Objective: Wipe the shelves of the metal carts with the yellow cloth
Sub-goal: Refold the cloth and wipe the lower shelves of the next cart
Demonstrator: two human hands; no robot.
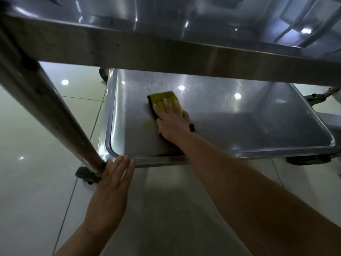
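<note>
Brace the cart: the left hand, fingers straight and holding nothing, rests against the near rim of the bottom shelf beside the cart leg. Further in, the right hand presses flat, fingers extended, on the yellow cloth at the shelf's left-centre. Maintain even palm pressure; work overlapping strokes toward the far corners.

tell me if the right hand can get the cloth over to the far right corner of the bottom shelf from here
Probably yes. The right hand lies flat on the cloth mid-shelf, and the bottom shelf looks bare toward that corner. The upper shelf overhangs, but the arm already passes beneath it.
</note>
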